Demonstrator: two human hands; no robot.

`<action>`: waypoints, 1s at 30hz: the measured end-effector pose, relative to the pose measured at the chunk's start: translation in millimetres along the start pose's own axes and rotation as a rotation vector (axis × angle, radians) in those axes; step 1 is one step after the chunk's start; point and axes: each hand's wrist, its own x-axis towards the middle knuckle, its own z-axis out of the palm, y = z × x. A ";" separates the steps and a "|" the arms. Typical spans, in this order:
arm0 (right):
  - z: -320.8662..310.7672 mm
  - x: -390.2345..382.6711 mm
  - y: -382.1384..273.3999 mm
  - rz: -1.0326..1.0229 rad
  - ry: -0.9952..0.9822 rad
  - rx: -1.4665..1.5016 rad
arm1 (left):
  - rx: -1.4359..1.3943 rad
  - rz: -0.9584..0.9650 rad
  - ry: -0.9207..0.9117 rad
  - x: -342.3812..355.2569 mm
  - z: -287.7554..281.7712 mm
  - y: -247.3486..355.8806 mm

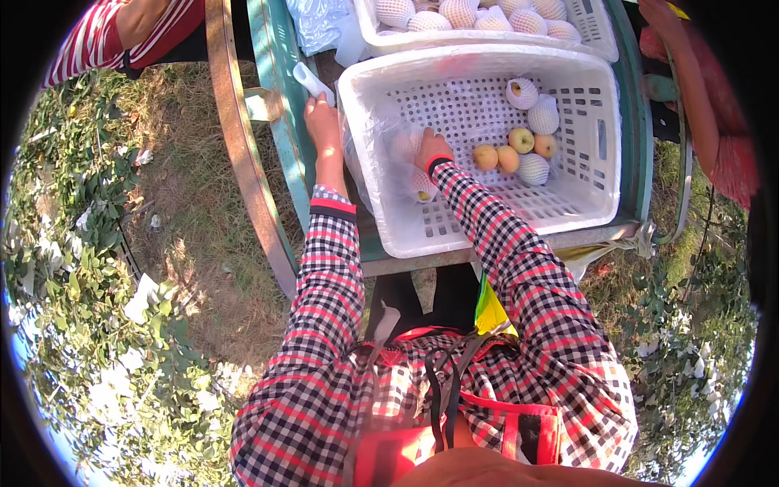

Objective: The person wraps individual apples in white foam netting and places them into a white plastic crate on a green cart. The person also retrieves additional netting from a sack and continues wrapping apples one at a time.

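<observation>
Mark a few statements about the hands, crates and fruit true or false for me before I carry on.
1. The right hand reaches inside the near crate. True.
2. The left hand is inside it too. False: it is outside, left of that crate, holding a white sleeve.
3. Every fruit in the near crate is netted. False: four bare fruits lie there.
4. The far crate holds netted fruits. True.
5. The far crate is green. False: it is white.

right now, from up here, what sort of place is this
Probably an orchard, outdoors in sunlight: leafy branches show on both sides, dryish grass covers the ground, and a white crate holds round fruit, some in foam nets.
</observation>
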 end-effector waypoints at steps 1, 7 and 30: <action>2.3 -3.8 -2.2 -0.053 -0.002 -0.039 | -0.143 -0.098 -0.092 -12.5 -16.4 30.3; -1.4 23.3 47.6 -0.250 -0.024 -0.128 | 0.186 0.543 -0.046 -54.4 -57.5 94.7; -57.4 -273.8 56.5 -0.356 0.609 1.115 | -0.648 -0.415 -0.825 -234.5 -133.8 175.0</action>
